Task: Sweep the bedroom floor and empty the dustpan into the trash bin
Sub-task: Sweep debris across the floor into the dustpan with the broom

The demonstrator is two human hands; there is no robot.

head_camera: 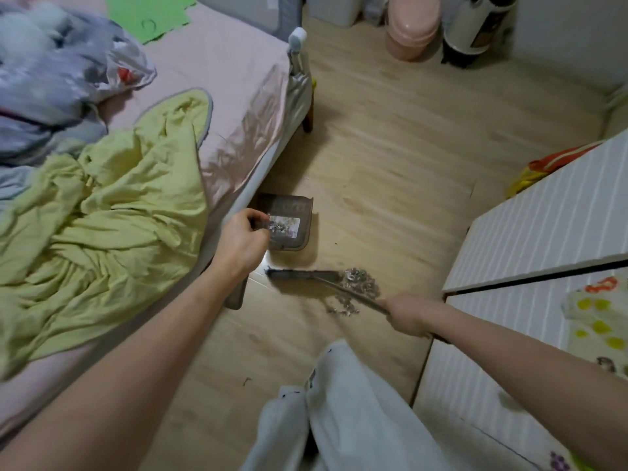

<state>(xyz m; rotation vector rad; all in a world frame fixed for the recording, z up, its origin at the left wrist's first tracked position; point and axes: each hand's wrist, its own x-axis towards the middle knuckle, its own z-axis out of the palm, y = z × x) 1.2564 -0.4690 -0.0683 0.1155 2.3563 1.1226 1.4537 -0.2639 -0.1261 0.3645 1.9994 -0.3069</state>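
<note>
A dark grey dustpan (293,226) rests on the wooden floor beside the bed, with shredded scraps inside it. My left hand (242,244) grips its handle at the near left side. My right hand (407,316) is closed around the thin handle of a small dark brush (299,275), whose bristle head lies on the floor just in front of the pan. A pile of grey and white debris (358,288) sits on the floor between the brush head and my right hand.
A bed (238,107) with pink sheet and a yellow-green blanket (112,212) fills the left. A white slatted cabinet (543,239) stands at the right. Pink stacked bins (411,28), a white box and a dark cylinder stand at the far wall. My white trousers (339,419) are below.
</note>
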